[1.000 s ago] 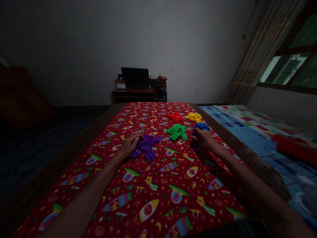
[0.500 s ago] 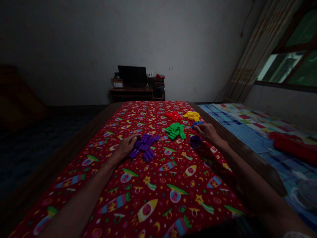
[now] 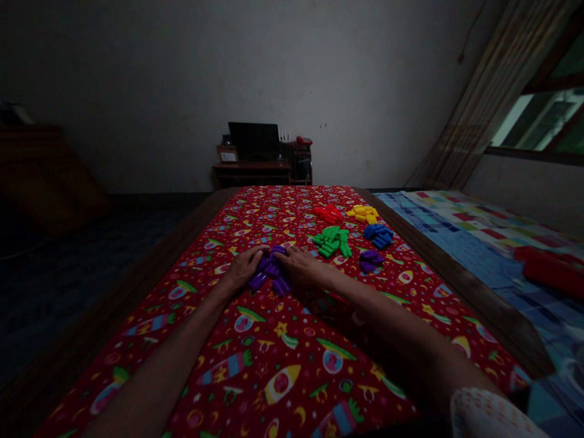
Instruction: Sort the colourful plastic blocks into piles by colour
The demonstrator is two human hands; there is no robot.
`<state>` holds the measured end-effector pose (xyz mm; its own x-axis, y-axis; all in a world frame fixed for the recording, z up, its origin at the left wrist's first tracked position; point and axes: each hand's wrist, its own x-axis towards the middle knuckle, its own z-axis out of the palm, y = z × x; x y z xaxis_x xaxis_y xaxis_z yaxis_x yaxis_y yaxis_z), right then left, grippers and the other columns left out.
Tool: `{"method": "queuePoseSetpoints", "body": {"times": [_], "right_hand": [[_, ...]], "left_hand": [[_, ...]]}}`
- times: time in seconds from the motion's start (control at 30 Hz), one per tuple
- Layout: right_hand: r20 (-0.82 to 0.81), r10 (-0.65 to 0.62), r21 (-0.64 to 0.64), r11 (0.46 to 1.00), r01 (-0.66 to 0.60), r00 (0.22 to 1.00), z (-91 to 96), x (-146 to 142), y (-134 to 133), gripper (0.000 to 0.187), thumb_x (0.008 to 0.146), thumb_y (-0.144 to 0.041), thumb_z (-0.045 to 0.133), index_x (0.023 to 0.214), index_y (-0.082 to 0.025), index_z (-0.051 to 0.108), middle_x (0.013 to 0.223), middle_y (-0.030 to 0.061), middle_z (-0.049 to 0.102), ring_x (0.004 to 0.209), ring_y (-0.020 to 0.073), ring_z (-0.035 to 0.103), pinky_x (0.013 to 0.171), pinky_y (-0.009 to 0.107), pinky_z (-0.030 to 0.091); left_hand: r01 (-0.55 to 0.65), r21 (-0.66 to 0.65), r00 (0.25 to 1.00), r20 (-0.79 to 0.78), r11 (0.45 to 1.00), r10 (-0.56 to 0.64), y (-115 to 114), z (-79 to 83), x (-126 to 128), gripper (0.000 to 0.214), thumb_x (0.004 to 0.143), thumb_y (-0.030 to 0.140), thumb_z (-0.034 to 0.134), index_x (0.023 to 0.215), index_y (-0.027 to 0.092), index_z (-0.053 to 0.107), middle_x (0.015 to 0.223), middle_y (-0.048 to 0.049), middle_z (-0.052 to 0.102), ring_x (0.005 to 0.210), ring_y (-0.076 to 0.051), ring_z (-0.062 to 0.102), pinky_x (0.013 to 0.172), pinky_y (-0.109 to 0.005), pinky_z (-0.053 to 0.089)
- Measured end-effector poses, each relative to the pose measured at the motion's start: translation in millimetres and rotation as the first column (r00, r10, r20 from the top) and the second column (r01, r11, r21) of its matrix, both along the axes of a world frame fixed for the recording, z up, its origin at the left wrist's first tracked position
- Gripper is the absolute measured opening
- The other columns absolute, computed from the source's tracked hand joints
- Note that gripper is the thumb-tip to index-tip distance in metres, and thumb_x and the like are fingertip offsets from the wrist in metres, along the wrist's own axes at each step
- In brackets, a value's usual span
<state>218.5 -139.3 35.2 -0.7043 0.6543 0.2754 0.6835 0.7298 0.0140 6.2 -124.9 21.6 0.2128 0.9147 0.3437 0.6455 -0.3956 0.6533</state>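
A pile of purple plastic pieces [image 3: 269, 272] lies on a red patterned cloth [image 3: 292, 347] over a long table. My left hand [image 3: 243, 267] rests against the pile's left side, fingers curled round it. My right hand [image 3: 298, 265] lies on the pile's right side, fingers stretched over the pieces. Farther off lie a green pile [image 3: 332, 241], a red pile [image 3: 327, 213], a yellow pile [image 3: 363, 213], a blue pile [image 3: 378, 235] and a small second purple pile [image 3: 370, 260].
The table's wooden edge [image 3: 460, 278] runs along the right, beside a bed with a chequered blue sheet [image 3: 460, 234] and a red object [image 3: 550, 267]. A low desk with a dark screen [image 3: 255, 143] stands by the far wall. The room is dim.
My right hand has left the blue pile at the right and moved left onto the large purple pile. A small purple pile now shows where that hand was. My left hand stays put.
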Motion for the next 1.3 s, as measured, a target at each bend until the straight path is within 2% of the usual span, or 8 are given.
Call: {"method": "queuePoseSetpoints", "body": {"times": [0.1, 0.23, 0.4, 0.67, 0.9, 1.0, 1.1, 1.3], "right_hand": [[0.063, -0.053, 0.025, 0.998, 0.051, 0.997, -2.4, -3.5, -3.0, 0.04, 0.094, -0.017, 0.042, 0.133, -0.014, 0.047, 0.111, 0.0172, 0.061, 0.104, 0.027, 0.055, 0.091, 0.044, 0.042], [0.064, -0.021, -0.046, 0.999, 0.024, 0.998, 11.3, 13.0, -8.4, 0.026, 0.096, -0.025, 0.044, 0.113, -0.014, 0.06, 0.093, 0.0104, 0.066, 0.089, 0.0205, 0.058, 0.082, 0.032, 0.041], [-0.059, 0.009, 0.03, 1.0, -0.007, 0.998, 14.9, 44.1, -17.0, 0.024, 0.092, -0.026, 0.055, 0.112, -0.016, 0.061, 0.101, 0.0097, 0.067, 0.092, 0.0191, 0.056, 0.081, 0.029, 0.04], [-0.041, -0.199, 0.107, 0.974, 0.202, 0.979, 22.2, 136.1, -33.7, 0.027, 0.089, -0.016, 0.052, 0.112, -0.019, 0.067, 0.108, 0.0126, 0.068, 0.099, 0.024, 0.059, 0.086, 0.037, 0.044], [-0.077, -0.208, 0.025, 0.977, 0.21, 0.975, 9.6, 200.7, -31.9, 0.028, 0.086, -0.017, 0.055, 0.11, -0.018, 0.068, 0.106, 0.0119, 0.07, 0.097, 0.0225, 0.063, 0.086, 0.034, 0.049], [-0.166, -0.153, 0.079, 0.983, 0.168, 0.974, 7.8, 197.2, -32.9, 0.03, 0.087, -0.02, 0.054, 0.113, -0.018, 0.067, 0.114, 0.0133, 0.068, 0.107, 0.0238, 0.061, 0.091, 0.037, 0.048], [-0.192, -0.084, 0.086, 0.991, 0.102, 0.978, 11.2, 166.0, -36.9, 0.027, 0.09, -0.02, 0.049, 0.111, -0.017, 0.067, 0.113, 0.0141, 0.067, 0.103, 0.0225, 0.062, 0.089, 0.036, 0.049], [0.018, -0.054, 0.01, 0.998, 0.054, 0.998, 1.5, 87.0, -45.6, 0.019, 0.092, -0.019, 0.051, 0.106, -0.016, 0.064, 0.104, 0.011, 0.066, 0.094, 0.0212, 0.059, 0.083, 0.034, 0.047]], "left_hand": [[0.022, 0.002, 1.0, 0.016, 1.0, -0.022, 0.0, 0.3, 0.2, 0.056, 0.085, 0.055, 0.035, 0.111, 0.017, 0.068, 0.112, -0.0088, 0.071, 0.104, -0.026, 0.065, 0.095, -0.038, 0.049], [0.034, 0.003, 0.999, 0.028, 0.999, -0.034, 0.3, 0.2, 0.3, 0.055, 0.086, 0.055, 0.036, 0.109, 0.017, 0.068, 0.11, -0.0092, 0.072, 0.1, -0.025, 0.066, 0.092, -0.037, 0.051], [0.034, 0.02, 0.999, 0.018, 0.999, -0.035, 1.2, -1.3, -0.4, 0.054, 0.086, 0.054, 0.035, 0.109, 0.017, 0.068, 0.106, -0.0094, 0.073, 0.097, -0.025, 0.067, 0.09, -0.036, 0.052], [0.049, 0.018, 0.999, 0.004, 0.999, -0.049, 3.6, -3.7, -1.7, 0.054, 0.086, 0.051, 0.035, 0.111, 0.015, 0.066, 0.11, -0.0108, 0.072, 0.1, -0.025, 0.067, 0.092, -0.037, 0.051], [0.041, 0.023, 0.999, -0.014, 0.999, -0.04, 3.3, -2.4, -1.3, 0.053, 0.085, 0.051, 0.035, 0.11, 0.015, 0.065, 0.105, -0.0106, 0.073, 0.097, -0.025, 0.068, 0.09, -0.036, 0.052], [0.036, 0.029, 0.999, -0.012, 0.999, -0.036, 2.4, -1.7, -0.7, 0.052, 0.085, 0.05, 0.035, 0.109, 0.015, 0.065, 0.106, -0.0104, 0.073, 0.097, -0.025, 0.068, 0.09, -0.036, 0.052], [0.035, 0.027, 0.999, -0.026, 0.999, -0.034, 2.5, -1.7, -0.7, 0.052, 0.085, 0.05, 0.035, 0.108, 0.015, 0.066, 0.105, -0.0105, 0.073, 0.098, -0.025, 0.068, 0.091, -0.037, 0.052], [0.034, 0.034, 0.999, -0.022, 0.999, -0.033, 0.8, -1.1, -1.0, 0.05, 0.085, 0.049, 0.036, 0.107, 0.016, 0.066, 0.107, -0.0101, 0.072, 0.101, -0.025, 0.067, 0.094, -0.037, 0.051]]}}
